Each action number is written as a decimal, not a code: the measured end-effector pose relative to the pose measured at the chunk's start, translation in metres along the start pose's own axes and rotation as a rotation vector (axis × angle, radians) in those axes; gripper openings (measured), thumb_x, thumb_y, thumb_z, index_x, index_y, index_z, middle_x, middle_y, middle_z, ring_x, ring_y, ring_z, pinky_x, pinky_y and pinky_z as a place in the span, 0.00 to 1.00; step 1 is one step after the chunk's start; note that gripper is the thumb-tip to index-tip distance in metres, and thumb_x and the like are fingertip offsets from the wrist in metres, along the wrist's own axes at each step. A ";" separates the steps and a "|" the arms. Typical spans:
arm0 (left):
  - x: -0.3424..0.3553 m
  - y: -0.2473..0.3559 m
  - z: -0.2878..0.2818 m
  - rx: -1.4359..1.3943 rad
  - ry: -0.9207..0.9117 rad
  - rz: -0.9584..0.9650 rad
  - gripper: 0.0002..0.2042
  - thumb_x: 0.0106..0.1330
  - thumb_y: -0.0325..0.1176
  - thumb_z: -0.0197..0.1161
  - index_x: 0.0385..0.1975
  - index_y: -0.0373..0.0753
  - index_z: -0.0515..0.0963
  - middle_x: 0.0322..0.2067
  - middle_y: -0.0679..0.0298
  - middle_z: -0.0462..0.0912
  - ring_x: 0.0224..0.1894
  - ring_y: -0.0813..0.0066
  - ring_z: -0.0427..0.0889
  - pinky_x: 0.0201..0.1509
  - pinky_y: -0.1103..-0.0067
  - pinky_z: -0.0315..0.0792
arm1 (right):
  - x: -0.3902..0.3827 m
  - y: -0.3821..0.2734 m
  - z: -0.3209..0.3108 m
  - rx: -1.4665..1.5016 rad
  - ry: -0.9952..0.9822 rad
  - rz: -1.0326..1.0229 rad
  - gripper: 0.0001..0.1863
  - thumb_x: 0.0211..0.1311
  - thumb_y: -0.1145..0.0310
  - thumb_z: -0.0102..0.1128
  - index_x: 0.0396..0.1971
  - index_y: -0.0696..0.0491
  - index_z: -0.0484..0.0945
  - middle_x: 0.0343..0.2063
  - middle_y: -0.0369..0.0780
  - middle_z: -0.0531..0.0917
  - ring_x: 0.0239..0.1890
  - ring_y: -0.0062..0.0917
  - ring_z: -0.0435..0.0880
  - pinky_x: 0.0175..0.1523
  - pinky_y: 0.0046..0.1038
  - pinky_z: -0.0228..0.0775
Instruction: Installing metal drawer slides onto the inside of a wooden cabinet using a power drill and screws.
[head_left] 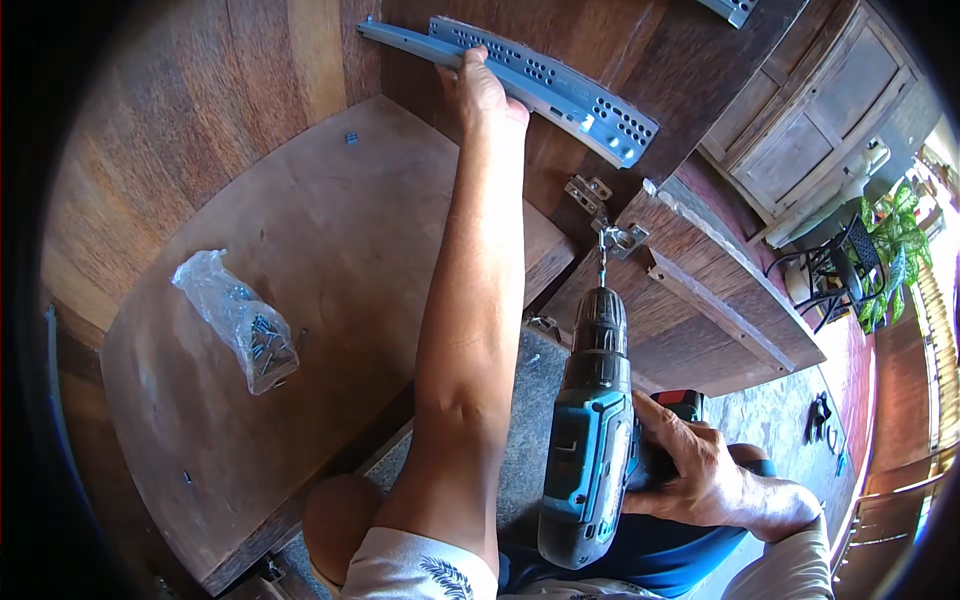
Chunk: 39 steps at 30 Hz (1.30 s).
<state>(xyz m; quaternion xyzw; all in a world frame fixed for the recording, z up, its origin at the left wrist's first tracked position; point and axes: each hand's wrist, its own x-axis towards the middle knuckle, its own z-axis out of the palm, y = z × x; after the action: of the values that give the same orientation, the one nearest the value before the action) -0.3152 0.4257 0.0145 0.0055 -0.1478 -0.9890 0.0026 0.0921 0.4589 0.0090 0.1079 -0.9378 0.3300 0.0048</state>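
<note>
My left hand is closed around a grey metal drawer slide. The slide lies along a brown wooden cabinet panel and has many round holes and small white pieces near its right end. In my right hand is the grip of a teal and black cordless drill. A thin bit sits in its chuck, its tip pointing up near a metal hinge. Below and to the left of my left arm, a clear plastic bag of screws lies on the wooden board.
Loose screws lie on the board. An opened wooden door with a batten hangs to the right, beside another hinge. A black chair, a leafy plant and a weathered cabinet stand farther off.
</note>
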 end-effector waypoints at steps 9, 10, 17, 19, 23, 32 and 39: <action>0.025 -0.011 0.005 0.019 0.005 -0.068 0.17 0.71 0.30 0.53 0.59 0.46 0.73 0.50 0.58 0.80 0.47 0.61 0.81 0.54 0.66 0.81 | 0.001 -0.001 -0.002 -0.007 -0.006 -0.007 0.50 0.57 0.58 0.78 0.72 0.65 0.59 0.46 0.58 0.86 0.32 0.42 0.90 0.36 0.36 0.86; 0.028 -0.012 0.005 0.042 0.040 -0.069 0.17 0.70 0.29 0.53 0.58 0.46 0.73 0.49 0.58 0.80 0.46 0.61 0.81 0.53 0.66 0.81 | 0.000 0.000 -0.003 -0.008 -0.004 -0.014 0.50 0.57 0.58 0.78 0.72 0.65 0.59 0.46 0.58 0.86 0.32 0.42 0.90 0.36 0.36 0.86; 0.025 -0.010 0.006 0.181 0.151 -0.035 0.17 0.69 0.29 0.53 0.57 0.46 0.74 0.47 0.58 0.80 0.44 0.61 0.82 0.51 0.65 0.81 | 0.001 0.001 -0.001 -0.010 0.022 -0.042 0.50 0.56 0.59 0.79 0.72 0.66 0.60 0.46 0.57 0.86 0.32 0.41 0.90 0.36 0.35 0.85; 0.024 -0.010 0.008 0.176 0.147 -0.041 0.16 0.69 0.29 0.53 0.57 0.46 0.74 0.47 0.58 0.80 0.45 0.61 0.82 0.51 0.65 0.81 | 0.003 0.002 -0.001 -0.011 0.036 -0.047 0.50 0.56 0.59 0.79 0.72 0.66 0.60 0.46 0.57 0.86 0.32 0.41 0.90 0.36 0.35 0.85; 0.031 -0.015 0.001 0.161 0.139 -0.042 0.16 0.70 0.29 0.53 0.57 0.46 0.74 0.48 0.58 0.81 0.46 0.61 0.82 0.53 0.64 0.81 | 0.009 0.004 -0.003 -0.010 0.076 -0.054 0.50 0.55 0.60 0.79 0.72 0.66 0.60 0.46 0.56 0.86 0.32 0.40 0.90 0.36 0.34 0.85; 0.051 -0.018 -0.035 -0.354 -0.250 -0.177 0.18 0.72 0.28 0.54 0.62 0.44 0.72 0.53 0.56 0.79 0.51 0.59 0.82 0.59 0.62 0.80 | 0.026 -0.010 -0.007 -0.020 0.132 0.069 0.50 0.53 0.62 0.81 0.71 0.67 0.61 0.45 0.55 0.86 0.32 0.38 0.89 0.39 0.34 0.82; 0.046 -0.026 -0.020 -0.314 -0.140 -0.121 0.22 0.75 0.29 0.53 0.67 0.44 0.67 0.59 0.54 0.76 0.56 0.57 0.80 0.61 0.61 0.78 | 0.052 -0.022 -0.004 -0.013 0.156 0.129 0.51 0.51 0.62 0.82 0.71 0.66 0.62 0.45 0.52 0.86 0.37 0.35 0.88 0.44 0.32 0.78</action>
<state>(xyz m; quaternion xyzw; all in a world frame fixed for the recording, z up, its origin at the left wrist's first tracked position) -0.3614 0.4446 -0.0131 -0.0551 0.0093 -0.9962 -0.0664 0.0455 0.4343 0.0297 0.0211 -0.9416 0.3311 0.0569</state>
